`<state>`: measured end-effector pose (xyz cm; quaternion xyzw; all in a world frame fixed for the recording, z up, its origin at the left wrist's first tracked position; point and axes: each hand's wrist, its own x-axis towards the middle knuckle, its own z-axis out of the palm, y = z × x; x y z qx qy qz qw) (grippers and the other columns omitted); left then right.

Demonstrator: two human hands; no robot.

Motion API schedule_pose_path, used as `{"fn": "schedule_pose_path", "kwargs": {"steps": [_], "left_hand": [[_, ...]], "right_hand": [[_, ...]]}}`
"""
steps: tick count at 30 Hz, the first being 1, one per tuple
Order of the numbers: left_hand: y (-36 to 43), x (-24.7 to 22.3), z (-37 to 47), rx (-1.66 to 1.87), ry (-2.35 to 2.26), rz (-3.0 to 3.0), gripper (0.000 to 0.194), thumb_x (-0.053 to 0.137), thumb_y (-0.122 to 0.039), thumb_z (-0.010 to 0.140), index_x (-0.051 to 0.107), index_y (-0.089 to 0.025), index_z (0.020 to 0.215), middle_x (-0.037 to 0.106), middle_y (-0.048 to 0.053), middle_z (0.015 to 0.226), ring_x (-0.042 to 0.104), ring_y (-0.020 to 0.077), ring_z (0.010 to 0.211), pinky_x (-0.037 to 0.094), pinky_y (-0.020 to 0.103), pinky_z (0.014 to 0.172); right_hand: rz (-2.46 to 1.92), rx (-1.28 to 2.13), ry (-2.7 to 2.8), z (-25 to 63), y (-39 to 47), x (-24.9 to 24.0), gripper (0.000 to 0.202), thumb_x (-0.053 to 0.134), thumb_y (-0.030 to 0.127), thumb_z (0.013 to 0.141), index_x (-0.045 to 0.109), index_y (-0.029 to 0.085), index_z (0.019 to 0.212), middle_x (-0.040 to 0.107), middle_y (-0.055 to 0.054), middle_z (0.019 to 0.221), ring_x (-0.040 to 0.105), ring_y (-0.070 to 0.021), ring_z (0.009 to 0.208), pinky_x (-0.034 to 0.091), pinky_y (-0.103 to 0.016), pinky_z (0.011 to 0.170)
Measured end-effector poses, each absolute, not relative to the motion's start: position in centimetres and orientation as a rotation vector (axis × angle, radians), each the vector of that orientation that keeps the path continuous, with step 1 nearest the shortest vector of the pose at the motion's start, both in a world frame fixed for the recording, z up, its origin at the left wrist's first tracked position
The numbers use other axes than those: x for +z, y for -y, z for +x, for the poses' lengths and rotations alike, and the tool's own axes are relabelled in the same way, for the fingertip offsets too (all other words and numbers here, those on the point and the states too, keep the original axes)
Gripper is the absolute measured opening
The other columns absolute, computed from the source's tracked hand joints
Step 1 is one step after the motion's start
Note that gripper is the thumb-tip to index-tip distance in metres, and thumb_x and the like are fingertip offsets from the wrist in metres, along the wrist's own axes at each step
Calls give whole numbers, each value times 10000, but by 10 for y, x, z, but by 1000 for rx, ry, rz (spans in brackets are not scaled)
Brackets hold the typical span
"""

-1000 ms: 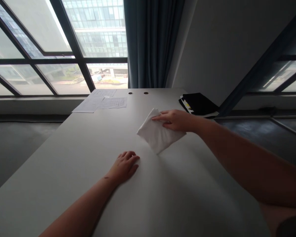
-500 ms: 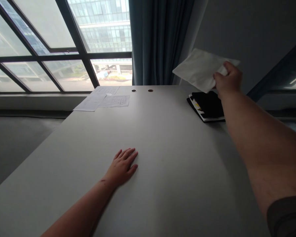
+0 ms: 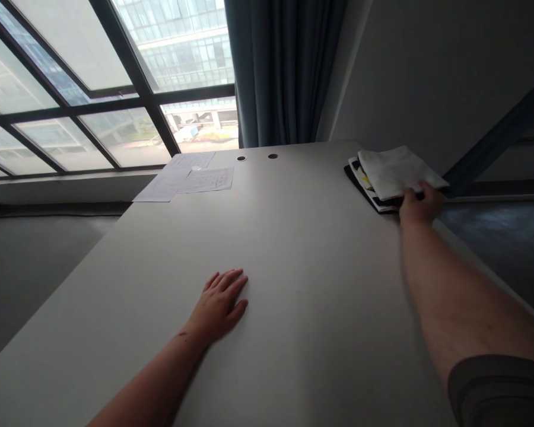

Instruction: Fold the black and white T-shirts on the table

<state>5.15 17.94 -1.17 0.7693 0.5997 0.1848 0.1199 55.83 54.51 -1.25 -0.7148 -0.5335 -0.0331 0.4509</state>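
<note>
The two hands stood well apart. The left hand [image 3: 218, 305] lay palm down on the white table [image 3: 293, 267], fingers loosely spread and holding nothing. The right hand [image 3: 422, 204], its arm reaching out of a dark sleeve [image 3: 498, 385], was at the near edge of a white cloth [image 3: 396, 169], thumb and fingers against it; whether they were pinched tight on it could not be told.

The cloth, apparently folded, lay over a black folder [image 3: 392, 202] at the far right of the table. White sheets and a patch of yellow showed along the folder's left side. Judged by its look, the cloth was light, soft and limp, neither fragile nor slippery, and liable to sag or unfold if lifted by a single layer. The best hold was probably a pinch through all layers at the near edge or a corner, kept clear of the loose sheets beneath.

Farther out, papers [image 3: 158, 188] overlapped at the table's far left, and two round holes [image 3: 273, 156] sat near the far edge. Beyond stood a window [image 3: 200, 53] on the left and a blue curtain [image 3: 278, 71] beside it.
</note>
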Motion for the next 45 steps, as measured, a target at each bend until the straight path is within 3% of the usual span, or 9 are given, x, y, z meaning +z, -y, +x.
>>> {"fn": "schedule_pose_path", "kwargs": {"steps": [2,4,7,9,15,18,24,32,45], "left_hand": [[-179,-11,52,528,-1759,2255,546,612,-376,956,566,-327,1498,519,70,1589,491,298,1445,207,531,1300],[-178,-11,52,530,-1756,2259,544,612,-383,959,565,-329,1498,515,69,1591,492,294,1443,209,525,1301],[-178,-12,53,544,-1750,2261,549,603,-389,965,552,-332,1509,506,67,1598,474,287,1460,200,518,1303],[-180,-14,54,553,-1754,2253,562,595,-383,968,537,-325,1524,492,72,1611,442,292,1487,191,530,1302],[-204,-19,60,415,-1936,2184,601,519,-459,997,465,-317,1579,364,60,1694,303,288,1574,134,542,1306],[-220,-21,65,227,-2098,2144,662,408,-518,1024,364,-272,1637,254,54,1735,210,263,1607,124,509,1310],[-255,-22,78,139,-2228,2042,756,298,-549,1016,280,-162,1666,161,103,1749,129,305,1622,93,570,1295],[-268,-24,70,168,-2378,1911,822,282,-559,999,290,-46,1641,200,202,1727,165,323,1613,160,452,1294],[-243,-26,60,186,-2393,1873,777,269,-561,1004,311,-132,1650,209,130,1739,178,298,1613,149,466,1299]], "right_hand": [[-1881,-150,1302,552,-531,-19,528,494,255,996,577,10,1456,369,-348,1482,359,-364,1444,338,-515,1143],[-1941,-133,1354,544,-517,-24,610,492,295,1005,476,10,1544,287,-340,1566,277,-368,1503,275,-487,1186],[-1997,-51,1505,531,-501,-29,793,516,354,996,258,-55,1624,265,-349,1613,300,-373,1488,253,-431,1198],[-2029,-11,1592,522,-491,-31,847,514,387,992,201,-76,1627,230,-344,1644,301,-368,1493,254,-411,1200],[-2200,3,1818,464,-440,-42,836,379,495,1018,203,-37,1638,114,-279,1717,149,-381,1580,219,-506,1248],[-2235,84,2049,418,-406,-47,812,302,554,1029,272,24,1644,99,-201,1746,89,-364,1602,132,-548,1275],[-2204,201,2262,331,-346,-42,804,214,590,1041,161,118,1690,49,-140,1762,61,-334,1613,49,-586,1271],[-1997,265,2419,305,-294,-35,805,227,612,1028,154,169,1696,42,-105,1768,43,-301,1621,16,-547,1277],[-1957,209,2425,312,-279,-38,732,233,592,1045,214,245,1690,114,-75,1766,93,-292,1617,45,-520,1279]]}}
